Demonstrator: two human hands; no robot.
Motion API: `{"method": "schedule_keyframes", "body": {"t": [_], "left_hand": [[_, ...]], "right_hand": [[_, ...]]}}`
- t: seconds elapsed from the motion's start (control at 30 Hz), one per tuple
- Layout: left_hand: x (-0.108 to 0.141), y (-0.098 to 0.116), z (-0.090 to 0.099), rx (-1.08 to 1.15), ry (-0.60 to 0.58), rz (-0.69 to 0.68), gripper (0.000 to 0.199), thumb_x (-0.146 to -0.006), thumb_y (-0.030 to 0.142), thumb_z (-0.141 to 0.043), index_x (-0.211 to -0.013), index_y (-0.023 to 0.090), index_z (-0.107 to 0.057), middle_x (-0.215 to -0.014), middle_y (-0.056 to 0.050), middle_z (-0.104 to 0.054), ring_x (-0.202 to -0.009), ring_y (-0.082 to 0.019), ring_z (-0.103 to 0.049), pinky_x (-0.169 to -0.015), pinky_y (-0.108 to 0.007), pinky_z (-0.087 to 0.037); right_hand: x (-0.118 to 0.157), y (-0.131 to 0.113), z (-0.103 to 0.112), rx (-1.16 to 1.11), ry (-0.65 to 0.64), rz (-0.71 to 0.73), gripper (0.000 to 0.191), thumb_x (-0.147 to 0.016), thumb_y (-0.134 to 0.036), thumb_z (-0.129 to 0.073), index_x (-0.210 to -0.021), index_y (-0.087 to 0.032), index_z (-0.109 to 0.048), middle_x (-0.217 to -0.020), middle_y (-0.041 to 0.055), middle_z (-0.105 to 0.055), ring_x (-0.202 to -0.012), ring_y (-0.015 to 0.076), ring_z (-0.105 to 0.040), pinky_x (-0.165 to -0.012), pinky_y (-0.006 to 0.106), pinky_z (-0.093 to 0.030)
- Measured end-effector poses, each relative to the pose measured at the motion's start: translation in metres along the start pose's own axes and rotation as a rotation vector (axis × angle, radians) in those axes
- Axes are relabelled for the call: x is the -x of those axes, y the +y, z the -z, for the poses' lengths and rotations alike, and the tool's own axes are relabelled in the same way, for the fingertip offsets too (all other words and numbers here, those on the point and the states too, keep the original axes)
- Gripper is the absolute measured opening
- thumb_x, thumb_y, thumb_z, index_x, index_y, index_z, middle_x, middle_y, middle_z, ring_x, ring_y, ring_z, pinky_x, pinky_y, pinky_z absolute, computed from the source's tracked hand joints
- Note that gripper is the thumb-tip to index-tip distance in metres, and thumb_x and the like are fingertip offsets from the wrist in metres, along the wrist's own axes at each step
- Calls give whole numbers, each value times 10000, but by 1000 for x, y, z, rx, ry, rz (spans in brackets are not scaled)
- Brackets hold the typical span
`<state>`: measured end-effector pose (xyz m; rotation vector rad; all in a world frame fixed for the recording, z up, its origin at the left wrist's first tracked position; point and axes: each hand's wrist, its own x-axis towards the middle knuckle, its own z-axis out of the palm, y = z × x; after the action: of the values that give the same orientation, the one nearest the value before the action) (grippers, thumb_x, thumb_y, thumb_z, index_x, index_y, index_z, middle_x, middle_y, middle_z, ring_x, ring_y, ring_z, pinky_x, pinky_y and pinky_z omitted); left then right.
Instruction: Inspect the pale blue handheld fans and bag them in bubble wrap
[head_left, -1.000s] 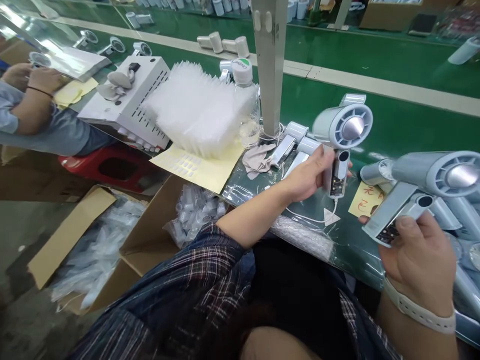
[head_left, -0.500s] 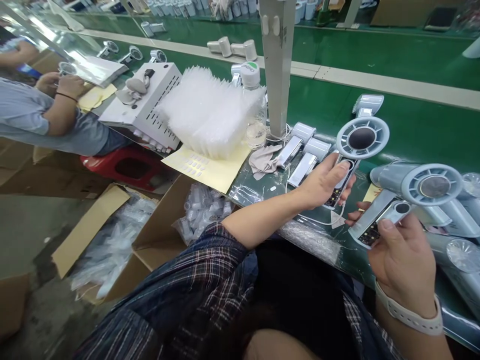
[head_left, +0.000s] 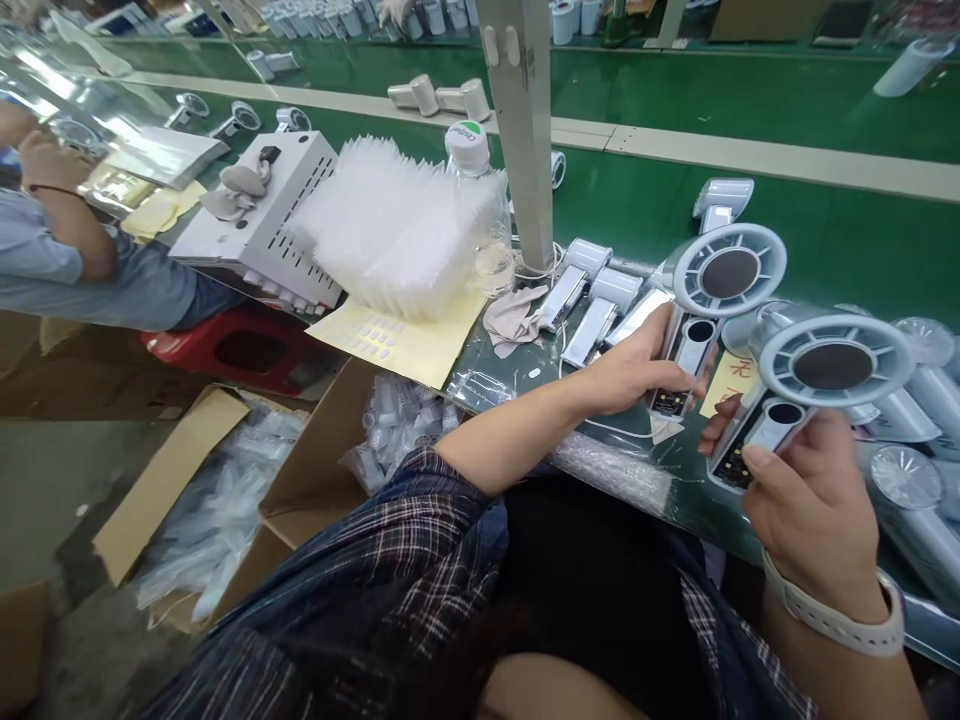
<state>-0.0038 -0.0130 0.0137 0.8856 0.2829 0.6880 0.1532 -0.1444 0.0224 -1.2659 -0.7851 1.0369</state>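
My left hand [head_left: 645, 365] is wrapped round the handle of a light blue hair dryer [head_left: 694, 345], its thumb lying across the handle front. My right hand [head_left: 814, 490] grips a second light blue hair dryer [head_left: 776, 425] by its handle, thumb on the front. Both dryers are held upright side by side, their round spoked ends with dark centres facing up at me. Small dark panels with light dots show low on both handles. Several more hair dryers [head_left: 589, 330] lie on the green bench just left of my left hand.
A metal post [head_left: 521, 140] rises from the bench beside a plastic bottle [head_left: 469, 150] and a stack of white foam sheets [head_left: 397, 230]. Wrapped dryer bodies [head_left: 911, 480] crowd the right side. A cardboard box [head_left: 315, 480] stands below left. A co-worker [head_left: 67, 230] sits at the far left.
The right-hand dryer has tipped so its round end faces me more and sits closer to the left-hand one. My left thumb has slid lower on its handle. The view has shifted slightly right.
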Motion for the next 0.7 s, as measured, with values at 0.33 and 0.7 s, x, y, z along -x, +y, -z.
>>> {"method": "schedule_keyframes", "body": {"t": [0.33,0.7], "left_hand": [[-4,-1,5,-65,30,0,668,-664,300,-855,-1157,264,-405,-979,72,-600,-760,-114,-663,-716,-301,-526],[-3,-8,11,-131,-38,-23,702,-773,429,-905,-1229,261,-400,-1026,22,-609,-811,-161,-668,-758,-359,-568]], "right_hand": [[-1,7,-2,-87,8,-17,522,-714,-326,-931,-1167,-315,-670,-1034,49,-763,-804,259,-733,-630,416,-661],[1,10,3,-123,25,-9,441,-737,-381,-935,-1088,-277,-690,-1013,68,-782,-745,252,-729,-574,408,-643]]}}
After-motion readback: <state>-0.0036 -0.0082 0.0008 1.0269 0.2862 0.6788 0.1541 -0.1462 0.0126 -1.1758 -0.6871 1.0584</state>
